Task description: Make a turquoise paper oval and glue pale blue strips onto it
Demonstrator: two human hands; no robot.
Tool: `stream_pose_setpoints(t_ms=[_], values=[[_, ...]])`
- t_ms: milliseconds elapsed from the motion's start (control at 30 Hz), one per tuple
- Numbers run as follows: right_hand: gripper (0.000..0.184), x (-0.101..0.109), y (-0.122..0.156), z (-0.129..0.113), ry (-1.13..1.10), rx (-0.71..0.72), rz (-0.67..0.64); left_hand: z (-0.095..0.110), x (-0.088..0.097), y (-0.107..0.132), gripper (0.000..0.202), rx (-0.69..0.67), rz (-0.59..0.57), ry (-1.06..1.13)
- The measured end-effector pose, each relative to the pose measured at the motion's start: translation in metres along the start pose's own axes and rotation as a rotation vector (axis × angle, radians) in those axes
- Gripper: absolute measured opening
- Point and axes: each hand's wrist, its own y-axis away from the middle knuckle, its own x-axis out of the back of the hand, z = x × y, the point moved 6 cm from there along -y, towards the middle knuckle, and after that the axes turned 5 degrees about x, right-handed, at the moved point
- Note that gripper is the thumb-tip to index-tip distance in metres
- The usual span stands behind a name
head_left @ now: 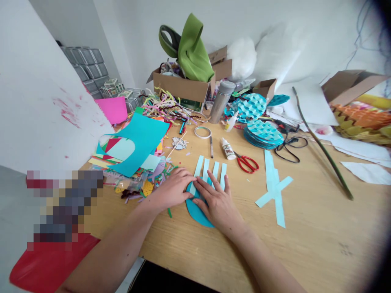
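A blue paper disc (200,215) lies flat on the table in front of me. Several pale blue paper strips (198,166) stretch across its upper part and stick out past its far edge, side by side with gaps. My left hand (174,188) is closed at the disc's left edge, fingers together over the leftmost strip and thumb at the rim. Spread flat, my right hand (218,199) presses on the disc and strips, its fingers hiding part of both. Loose pale blue strips (275,187) lie crossed on the table to the right.
Red-handled scissors (248,163), a white glue bottle (228,149), a pen (211,147) and a tape roll (203,132) lie beyond the disc. Woven blue discs (263,134) are stacked behind. Paper scraps and a cut blue sheet (146,134) cover the left; a long stick (324,150) lies right.
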Motion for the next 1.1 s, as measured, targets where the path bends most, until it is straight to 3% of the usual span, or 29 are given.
stream_pose_setpoints(t_ms=[300, 767, 1100], values=[[0.035, 0.011, 0.013, 0.025, -0.006, -0.087, 0.016, 0.000, 0.004, -0.001, 0.036, 0.000, 0.038, 0.003], [0.033, 0.005, 0.012, 0.025, -0.006, -0.129, 0.007, 0.007, 0.001, -0.002, 0.024, -0.048, 0.050, -0.047], [0.035, 0.012, 0.016, 0.034, -0.015, -0.155, 0.048, 0.006, -0.002, -0.001, 0.029, -0.039, 0.052, -0.081]])
